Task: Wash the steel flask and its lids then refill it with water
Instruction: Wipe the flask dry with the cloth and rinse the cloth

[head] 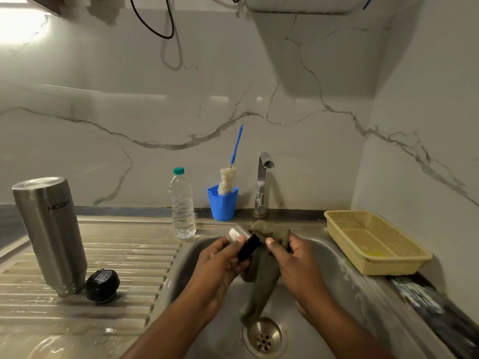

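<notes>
Starting at the sink, clock read from the hands, 12 toward the wall. Left hand? (obs. 1)

Left hand (220, 260) is over the basin, fingers curled round the steel outer lid (239, 233), thumb pressed on its steel side. The lid's black end faces the other hand. (obs. 2)

Right? (obs. 1)

Right hand (293, 260) grips a drab green cloth (269, 231), thumb on top, fingers curled under. The cloth's upper end touches the lid's black end and the rest hangs toward the drain (264, 335) at 6. (obs. 2)

Flask? (obs. 1)

Steel flask (51, 234) is at 9, well apart from the hands. It stands upside down on the wet ribbed drainboard (116, 255), lettering inverted. The black inner lid (102, 285) sits just beside its foot, at about 8. I cannot tell whether they touch. (obs. 2)

Back edge? (obs. 1)

Clear water bottle (182, 203) with a teal cap at 11, upright on the sink's rim. Blue cup (223, 203) at 12 holds a bottle brush (228, 180), bristles low and blue handle leaning up. Steel tap (263, 182) is just right of the cup, spout over the sink basin (337, 275). (obs. 2)

Right side? (obs. 1)

Yellow perforated basket (388, 265) at 3 on the counter, near the basin's edge, with something yellow pooled on its floor. (obs. 2)
</notes>
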Available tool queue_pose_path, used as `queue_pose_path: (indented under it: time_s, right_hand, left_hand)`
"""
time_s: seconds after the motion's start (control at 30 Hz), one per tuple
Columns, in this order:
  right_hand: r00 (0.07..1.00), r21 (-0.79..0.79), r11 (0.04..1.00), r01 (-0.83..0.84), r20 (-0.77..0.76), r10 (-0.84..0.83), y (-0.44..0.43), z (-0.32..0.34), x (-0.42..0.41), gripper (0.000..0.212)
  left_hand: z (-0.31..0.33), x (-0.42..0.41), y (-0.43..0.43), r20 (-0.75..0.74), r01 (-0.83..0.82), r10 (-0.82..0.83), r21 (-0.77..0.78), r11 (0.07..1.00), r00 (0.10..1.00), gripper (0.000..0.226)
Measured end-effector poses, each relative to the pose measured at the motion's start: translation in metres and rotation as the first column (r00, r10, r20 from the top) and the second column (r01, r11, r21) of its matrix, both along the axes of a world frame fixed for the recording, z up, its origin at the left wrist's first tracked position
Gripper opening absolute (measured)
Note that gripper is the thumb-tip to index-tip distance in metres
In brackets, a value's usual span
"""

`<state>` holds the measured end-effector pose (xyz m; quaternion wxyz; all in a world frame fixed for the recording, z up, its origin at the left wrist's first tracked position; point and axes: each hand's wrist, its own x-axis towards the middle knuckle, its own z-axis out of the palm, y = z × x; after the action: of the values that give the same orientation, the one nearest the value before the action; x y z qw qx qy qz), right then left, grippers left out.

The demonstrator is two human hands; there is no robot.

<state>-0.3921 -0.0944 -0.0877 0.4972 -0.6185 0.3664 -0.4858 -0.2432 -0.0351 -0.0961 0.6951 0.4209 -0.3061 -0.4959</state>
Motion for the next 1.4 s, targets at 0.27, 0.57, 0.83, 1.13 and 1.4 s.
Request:
queue_pose_path:
  time_s: [0.27, 0.57, 0.83, 1.13, 1.4]
  right_hand:
    - [0.972, 0.021, 0.973, -0.23, -0.049, 0.231, 0.015, 0.006, -0.003, 0.017]
    - [0.56, -0.581, 0.676, -0.454, -0.776, -0.29, 0.002, -0.001, 0.001, 0.063]
    - [0.931, 0.198, 0.914, -0.356, -0.012, 0.365, 0.018, 0.011, -0.003, 0.03]
    - [0.903, -0.008, 0.925, -0.38, -0.22, 0.369, 0.006, 0.001, -0.004, 0.043]
    - [0.523, -0.562, 0.571, -0.598, -0.814, -0.254, -0.006, 0.003, 0.005, 0.072]
  left_hand:
    - [0.003, -0.002, -0.001, -0.127, 0.019, -0.02, -0.013, 1.0, 0.992, 0.042]
    - [0.003, -0.002, 0.0, -0.081, 0.03, -0.033, -0.032, 0.999, 0.996, 0.042]
    - [0.0, 0.003, 0.0, 0.09, 0.031, -0.02, -0.118, 0.993, 0.996, 0.026]
    - [0.004, 0.002, 0.003, 0.098, -0.02, 0.028, -0.078, 0.997, 0.995, 0.032]
    - [0.005, 0.009, -0.001, 0.125, -0.163, 0.15, 0.097, 0.982, 0.981, 0.051]
